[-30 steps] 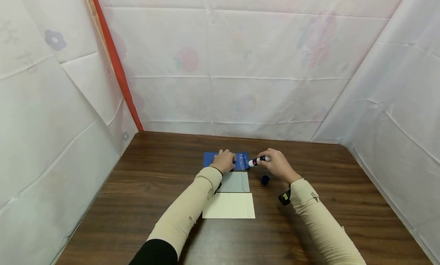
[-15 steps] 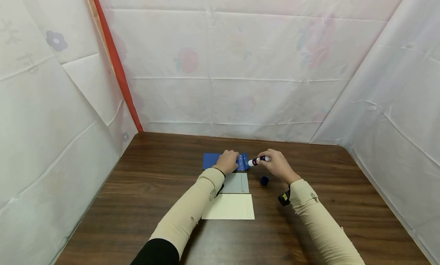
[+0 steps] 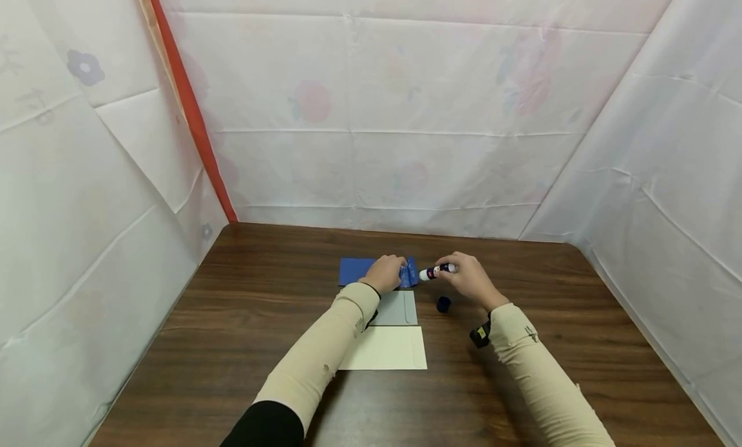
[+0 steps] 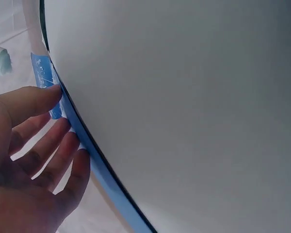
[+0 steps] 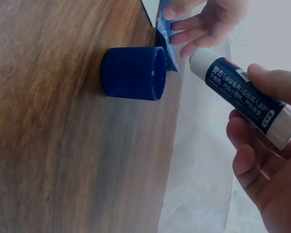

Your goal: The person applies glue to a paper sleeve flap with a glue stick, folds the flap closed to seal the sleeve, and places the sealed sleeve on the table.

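beyond our cream envelope (image 3: 391, 348) and gray envelope (image 3: 400, 308) lies the blue envelope (image 3: 355, 271). our left hand (image 3: 384, 274), fingers loosely resting on it, sits farther right than a second ago, by the glue-streaked flap (image 3: 411, 275); we read that as attention passing there. our right hand (image 3: 468, 279) pinches the glue stick (image 3: 435, 272), barely shifted; its cap (image 3: 443, 304) stands nearby.

forearms (image 3: 317, 357) angled inward, left hand (image 3: 385, 274) with fingers (image 4: 80, 175) lightly bent, right hand (image 3: 466, 279) in a thumb-and-finger grip

Brn tbl (image 3: 232, 318), wht sheeting (image 3: 440, 105), red strip (image 3: 192, 105)
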`<act>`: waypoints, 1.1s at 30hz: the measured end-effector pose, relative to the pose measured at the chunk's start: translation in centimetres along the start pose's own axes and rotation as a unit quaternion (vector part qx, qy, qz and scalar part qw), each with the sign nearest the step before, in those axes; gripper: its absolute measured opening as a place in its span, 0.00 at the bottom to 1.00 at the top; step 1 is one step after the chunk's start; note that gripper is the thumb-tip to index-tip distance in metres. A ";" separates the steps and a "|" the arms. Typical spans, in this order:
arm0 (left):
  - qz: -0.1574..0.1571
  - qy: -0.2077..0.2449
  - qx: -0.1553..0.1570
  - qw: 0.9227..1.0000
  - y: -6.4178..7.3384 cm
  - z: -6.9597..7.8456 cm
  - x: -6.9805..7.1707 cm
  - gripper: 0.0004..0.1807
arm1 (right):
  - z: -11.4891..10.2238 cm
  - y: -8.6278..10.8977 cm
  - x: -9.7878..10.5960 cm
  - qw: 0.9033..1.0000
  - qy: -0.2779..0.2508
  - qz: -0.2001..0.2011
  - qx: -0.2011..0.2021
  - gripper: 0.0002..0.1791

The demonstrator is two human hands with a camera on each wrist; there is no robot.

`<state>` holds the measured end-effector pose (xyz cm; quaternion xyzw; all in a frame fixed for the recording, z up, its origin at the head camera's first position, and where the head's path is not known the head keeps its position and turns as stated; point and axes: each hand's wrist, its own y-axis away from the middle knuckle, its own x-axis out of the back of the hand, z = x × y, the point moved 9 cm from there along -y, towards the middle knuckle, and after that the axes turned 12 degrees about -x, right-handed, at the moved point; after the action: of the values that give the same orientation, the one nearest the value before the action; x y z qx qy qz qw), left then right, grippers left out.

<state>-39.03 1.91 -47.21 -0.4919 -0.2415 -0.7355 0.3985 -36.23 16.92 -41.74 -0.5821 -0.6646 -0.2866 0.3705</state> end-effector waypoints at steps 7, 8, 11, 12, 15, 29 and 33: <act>-0.057 -0.043 -0.009 0.997 -0.3 1.0 -1.2 0.32 | 1.2 0.5 0.1 1.000 0.007 -0.001 -0.014 0.13; -0.063 -0.047 -0.011 0.997 -0.4 1.2 -1.3 0.33 | 1.3 0.5 0.2 1.000 0.008 0.001 -0.014 0.13; -0.075 -0.053 -0.008 0.996 -0.6 1.3 -1.6 0.35 | 1.4 0.6 0.4 1.000 0.006 0.005 -0.011 0.13; -0.078 -0.057 -0.007 0.995 -0.7 1.2 -1.7 0.35 | 1.4 0.7 0.4 1.000 0.006 0.005 -0.010 0.13; -0.088 -0.062 -0.003 0.994 -0.8 1.2 -1.9 0.35 | 1.4 0.7 0.4 1.000 0.003 0.002 -0.008 0.14; -0.101 -0.091 0.006 0.991 -1.0 1.4 -1.6 0.33 | 1.1 0.4 -0.1 1.000 0.014 -0.017 -0.009 0.12; -0.107 -0.095 0.006 0.990 -0.9 1.2 -1.9 0.33 | 1.1 0.4 -0.3 1.000 0.009 -0.020 -0.010 0.12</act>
<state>-38.75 4.01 -48.42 -0.5286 -0.3339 -0.7222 0.2957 -35.99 17.75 -42.64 -0.5697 -0.6698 -0.3060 0.3648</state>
